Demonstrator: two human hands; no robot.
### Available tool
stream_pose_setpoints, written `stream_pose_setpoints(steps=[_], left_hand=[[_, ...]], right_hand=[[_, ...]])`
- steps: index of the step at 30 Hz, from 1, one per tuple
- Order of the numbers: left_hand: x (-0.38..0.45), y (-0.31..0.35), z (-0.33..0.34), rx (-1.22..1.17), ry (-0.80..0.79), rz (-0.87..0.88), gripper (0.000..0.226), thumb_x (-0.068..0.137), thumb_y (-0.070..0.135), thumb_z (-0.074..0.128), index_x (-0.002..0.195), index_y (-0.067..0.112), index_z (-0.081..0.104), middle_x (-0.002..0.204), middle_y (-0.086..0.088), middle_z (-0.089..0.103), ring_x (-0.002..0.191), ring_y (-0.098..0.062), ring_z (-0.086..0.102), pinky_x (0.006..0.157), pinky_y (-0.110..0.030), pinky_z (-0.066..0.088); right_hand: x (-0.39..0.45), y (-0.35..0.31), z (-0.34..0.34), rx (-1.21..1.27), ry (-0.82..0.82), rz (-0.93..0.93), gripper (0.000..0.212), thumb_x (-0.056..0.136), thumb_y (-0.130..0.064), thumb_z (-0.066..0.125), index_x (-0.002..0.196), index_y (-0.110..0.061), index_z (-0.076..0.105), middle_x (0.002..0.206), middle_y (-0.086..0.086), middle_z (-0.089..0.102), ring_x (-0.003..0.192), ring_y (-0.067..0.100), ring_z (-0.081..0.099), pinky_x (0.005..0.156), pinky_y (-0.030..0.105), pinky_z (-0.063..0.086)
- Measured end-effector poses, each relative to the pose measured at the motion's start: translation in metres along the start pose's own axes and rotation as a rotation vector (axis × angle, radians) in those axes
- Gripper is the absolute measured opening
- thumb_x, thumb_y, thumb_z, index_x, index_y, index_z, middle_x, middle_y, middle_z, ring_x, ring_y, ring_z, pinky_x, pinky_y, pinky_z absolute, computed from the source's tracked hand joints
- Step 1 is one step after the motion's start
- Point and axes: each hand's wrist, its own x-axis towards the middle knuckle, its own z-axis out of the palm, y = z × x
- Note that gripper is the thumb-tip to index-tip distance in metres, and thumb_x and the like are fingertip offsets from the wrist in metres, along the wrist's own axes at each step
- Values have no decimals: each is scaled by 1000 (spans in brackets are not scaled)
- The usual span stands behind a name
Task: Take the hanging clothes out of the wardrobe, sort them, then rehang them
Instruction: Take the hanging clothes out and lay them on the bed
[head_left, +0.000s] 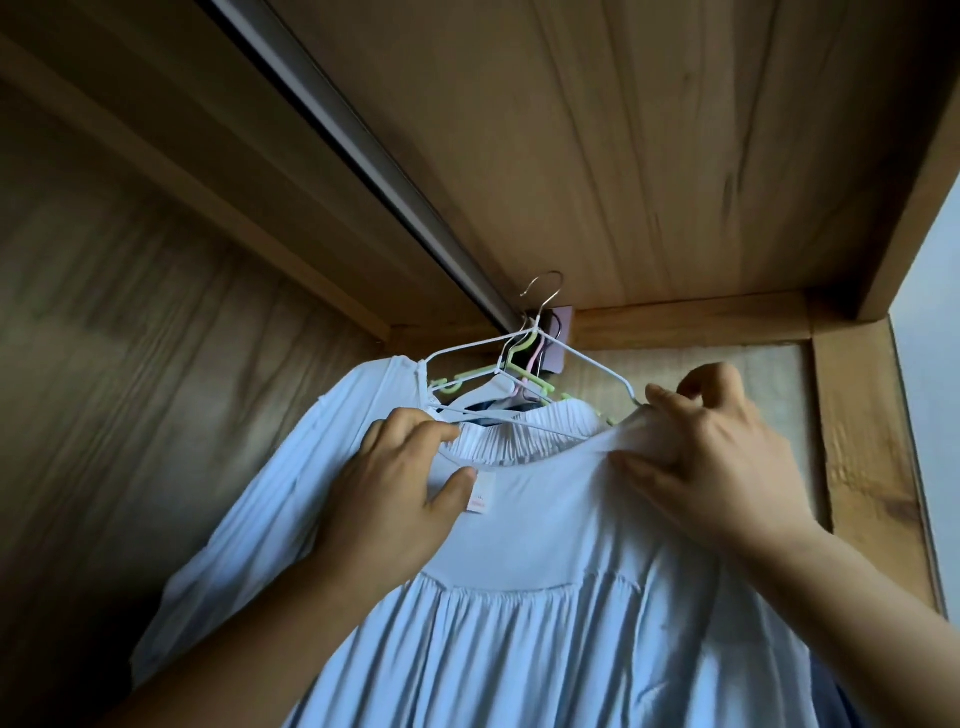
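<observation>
A pale blue dress (519, 571) hangs on a white wire hanger (524, 358), close up under the wooden top of the wardrobe (623, 156). The hanger's hook sits beside the dark rail (363, 150), near its far end, but I cannot tell if it is on the rail. The left hand (400, 493) holds the neck of the dress near the little tag (477, 500), with the thumb pressed on the cloth. The right hand (711, 457) pinches the shoulder of the dress where it meets the end of the hanger. I think the dress is being fitted onto the hanger. To do it well, pull each shoulder evenly over the wire ends so the neck sits in the middle. Go gently, since the cloth looks thin and slippery. Behind it are a green hanger (478, 374) and a pink hanger (532, 364), so keep the hooks from tangling.
</observation>
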Motion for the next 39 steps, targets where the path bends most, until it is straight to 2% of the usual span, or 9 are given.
stream_pose_setpoints(steps=[5, 10, 18, 20, 23, 28, 33, 37, 39], left_hand=[[-10, 2, 9, -23, 57, 40, 49, 81, 49, 43, 106, 12, 64, 112, -4, 59, 101, -14, 45, 82, -24, 34], [-28, 16, 18, -27, 36, 40, 61, 84, 48, 41, 123, 4, 55, 130, -16, 51, 118, -23, 39, 97, -30, 28], [-57, 58, 18, 24, -133, 26, 99, 74, 81, 22, 147, 14, 27, 155, -6, 23, 145, -22, 8, 114, -46, -5], [-67, 74, 15, 15, -176, 15, 91, 75, 74, 28, 145, 14, 31, 148, -9, 38, 142, -24, 21, 114, -48, -3], [-87, 101, 7, -49, -250, 70, 67, 81, 62, 34, 115, 10, 60, 96, -15, 70, 102, -35, 61, 94, -39, 37], [-150, 144, -1, -142, -347, 29, 62, 85, 61, 31, 75, 7, 59, 66, -22, 63, 68, -44, 61, 61, -47, 50], [-224, 206, -11, -257, -409, -32, 56, 90, 55, 37, 74, 7, 60, 50, -18, 53, 52, -41, 55, 52, -46, 47], [-278, 256, -15, -371, -488, -58, 53, 95, 55, 38, 79, 11, 62, 58, -19, 58, 57, -41, 55, 53, -48, 46], [-299, 286, -14, -447, -528, -58, 51, 96, 54, 39, 81, 11, 62, 60, -19, 57, 57, -41, 54, 53, -50, 45]], right_hand=[[-40, 25, -4, 38, 58, -60, 65, 61, -41, 82, 114, -7, 65, 97, 12, 54, 73, 37, 62, 54, 37, 50], [-97, 47, -19, 142, 89, -23, 74, 67, -58, 53, 124, -11, 59, 99, 4, 49, 85, 31, 58, 68, 39, 50], [-180, 75, -61, 254, -25, 100, 74, 66, -57, 62, 128, -17, 57, 107, 5, 50, 96, 27, 57, 77, 41, 51], [-208, 83, -75, 282, -60, 103, 73, 67, -57, 58, 130, -19, 56, 108, 4, 50, 97, 21, 54, 77, 39, 50], [-251, 94, -96, 309, -121, 137, 72, 68, -53, 61, 130, -17, 56, 108, 2, 48, 97, 17, 51, 75, 36, 49], [-335, 106, -142, 218, -282, 179, 72, 76, -51, 61, 131, -5, 53, 112, 7, 47, 100, 20, 49, 86, 20, 39], [-442, 109, -205, 192, -283, 470, 84, 74, -51, 63, 142, -11, 34, 131, 5, 43, 119, 15, 41, 103, 14, 29], [-525, 104, -263, 283, -244, 925, 108, 55, -54, 78, 144, -39, 20, 134, -44, 29, 125, -15, 33, 101, 1, 24], [-567, 101, -293, 311, -190, 1196, 120, 42, -59, 81, 144, -34, 24, 124, -47, 38, 113, -18, 44, 93, 2, 35]])
